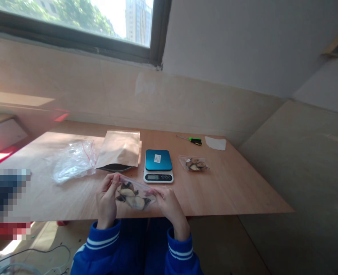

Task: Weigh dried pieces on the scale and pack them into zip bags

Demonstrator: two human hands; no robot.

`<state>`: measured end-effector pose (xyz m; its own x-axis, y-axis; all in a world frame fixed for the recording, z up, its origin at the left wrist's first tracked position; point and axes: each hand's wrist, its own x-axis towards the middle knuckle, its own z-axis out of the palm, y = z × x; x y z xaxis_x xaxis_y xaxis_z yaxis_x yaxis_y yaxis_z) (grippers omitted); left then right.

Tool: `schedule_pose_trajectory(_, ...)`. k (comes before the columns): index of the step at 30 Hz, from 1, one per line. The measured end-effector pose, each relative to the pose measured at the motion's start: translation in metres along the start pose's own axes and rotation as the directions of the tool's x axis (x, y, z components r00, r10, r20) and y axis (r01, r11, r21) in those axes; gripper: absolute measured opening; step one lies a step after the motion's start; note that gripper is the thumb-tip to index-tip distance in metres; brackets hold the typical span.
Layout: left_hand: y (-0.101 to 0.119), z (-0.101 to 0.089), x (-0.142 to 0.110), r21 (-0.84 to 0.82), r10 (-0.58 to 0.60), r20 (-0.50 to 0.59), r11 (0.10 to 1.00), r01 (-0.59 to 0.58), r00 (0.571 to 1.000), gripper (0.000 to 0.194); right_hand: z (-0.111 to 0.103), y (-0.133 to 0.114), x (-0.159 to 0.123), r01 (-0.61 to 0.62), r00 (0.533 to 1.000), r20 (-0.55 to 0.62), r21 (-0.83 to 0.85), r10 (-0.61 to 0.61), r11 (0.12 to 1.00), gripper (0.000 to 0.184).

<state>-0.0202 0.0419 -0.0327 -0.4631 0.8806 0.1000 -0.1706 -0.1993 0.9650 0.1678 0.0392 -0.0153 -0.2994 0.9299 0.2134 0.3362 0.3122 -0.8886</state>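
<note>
Between my two hands, over the table's near edge, a clear zip bag (135, 199) of dried brown-and-cream slices is stretched out. My left hand (107, 196) pinches its upper left corner, and my right hand (169, 202) pinches the upper right side. Just beyond the bag stands a digital kitchen scale (158, 166) with a blue plate and a small sticker on it. A second zip bag (196, 164) with similar dried slices lies to the right of the scale. Left of the scale, a kraft paper pouch (121, 149) rests with its dark mouth toward me.
A pile of clear empty zip bags (74, 160) lies on the left of the wooden table (229, 191). Farther back are a green-and-black screwdriver (194, 140) and a torn white paper (215, 143). A wall with a window (100, 23) borders the far side.
</note>
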Motion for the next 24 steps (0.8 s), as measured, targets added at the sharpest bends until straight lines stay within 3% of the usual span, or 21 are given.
schedule_pose_trajectory(6,0.005,-0.007,0.007,-0.186,-0.082,-0.124,0.981,0.058,0.989,0.026,-0.004,-0.004,-0.004,0.016,0.996,0.090,0.076,-0.023,0.997,0.030)
schedule_pose_trajectory(10,0.009,-0.009,0.008,-0.294,-0.193,-0.147,0.945,0.143,0.970,0.027,-0.004,0.000,-0.005,-0.004,0.999,0.050,0.092,-0.001,0.996,0.033)
schedule_pose_trajectory(13,0.011,0.000,0.004,-0.395,-0.249,-0.126,0.900,0.182,0.960,0.025,-0.004,0.001,-0.005,-0.034,0.999,0.011,0.147,0.033,0.989,0.038)
schedule_pose_trajectory(16,0.010,0.017,-0.003,-0.466,-0.294,-0.109,0.859,0.212,0.950,0.023,-0.010,0.000,-0.008,-0.093,0.995,0.051,0.319,0.081,0.943,0.048)
schedule_pose_trajectory(18,0.007,0.030,-0.009,-0.420,-0.316,-0.059,0.868,0.264,0.947,0.026,-0.016,0.001,-0.011,-0.138,0.990,0.052,0.400,0.128,0.906,0.049)
schedule_pose_trajectory(21,0.000,0.042,-0.016,-0.258,-0.273,0.108,0.921,0.292,0.956,0.039,-0.032,0.010,-0.015,-0.172,0.967,-0.095,0.434,0.235,0.884,0.040)
schedule_pose_trajectory(24,-0.006,0.037,-0.015,0.032,-0.120,0.248,0.993,0.115,0.961,0.044,-0.063,0.031,-0.014,-0.163,0.892,-0.333,0.392,0.305,0.905,0.044)
